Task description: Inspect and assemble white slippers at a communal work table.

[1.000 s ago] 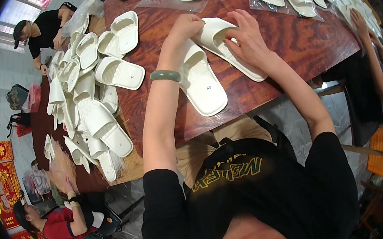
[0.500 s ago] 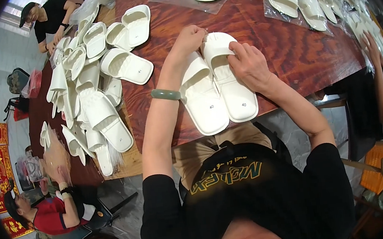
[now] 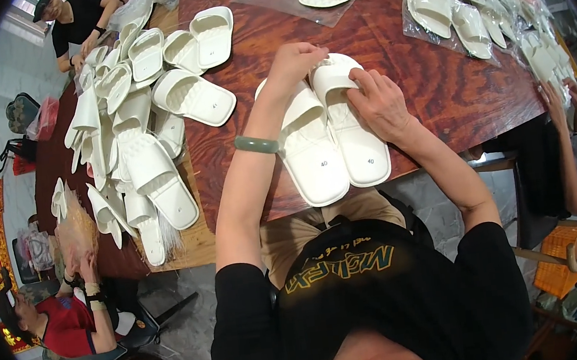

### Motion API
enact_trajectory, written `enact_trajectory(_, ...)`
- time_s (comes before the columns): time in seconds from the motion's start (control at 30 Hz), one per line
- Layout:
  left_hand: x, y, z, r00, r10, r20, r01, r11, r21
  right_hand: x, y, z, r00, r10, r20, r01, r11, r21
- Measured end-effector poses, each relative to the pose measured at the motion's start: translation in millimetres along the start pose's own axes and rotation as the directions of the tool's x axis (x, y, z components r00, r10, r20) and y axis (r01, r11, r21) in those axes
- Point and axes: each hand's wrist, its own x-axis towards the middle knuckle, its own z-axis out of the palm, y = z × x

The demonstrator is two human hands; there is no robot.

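I see two white slippers lying side by side on the dark red wooden table [image 3: 448, 93], toes at 12 o'clock and heels toward the table edge at 6 o'clock. The left slipper [image 3: 310, 153] and the right slipper [image 3: 358, 137] touch along their inner sides, so they sit as a matched pair. My left hand [image 3: 297, 59] is curled over the front of the left slipper, fingers closed on its toe strap, probably to keep it in line. My right hand [image 3: 378, 100] lies on the strap of the right slipper, fingers bent and pressing down, thumb side toward the other slipper; I judge it pushes the two together. A green bangle [image 3: 256, 144] is on the left wrist.

At 9 to 10 o'clock a big heap of loose white slippers [image 3: 130, 140] covers the table end. At 1 o'clock several pairs already in clear plastic bags [image 3: 454, 15] lie in a row. Other people work at 11, at 8 and at 3 o'clock
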Motion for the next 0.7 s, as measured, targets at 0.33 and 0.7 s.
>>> enact_trajectory(0.33, -27.6, 4.6, -16.3, 0.913, 0.143, -0.381, -0.246, 0.94, -0.235, 82.9, 31.1, 36.8, 0.911, 0.332, 0.246, -0.39, 0.495, 0.776)
enact_trajectory(0.7, -30.7, 1.7, -36.0, 0.812, 0.116, -0.572, -0.234, 0.963, -0.136, 83.3, 26.9, 53.6, 0.681, 0.334, 0.651, -0.513, -0.417, 0.75)
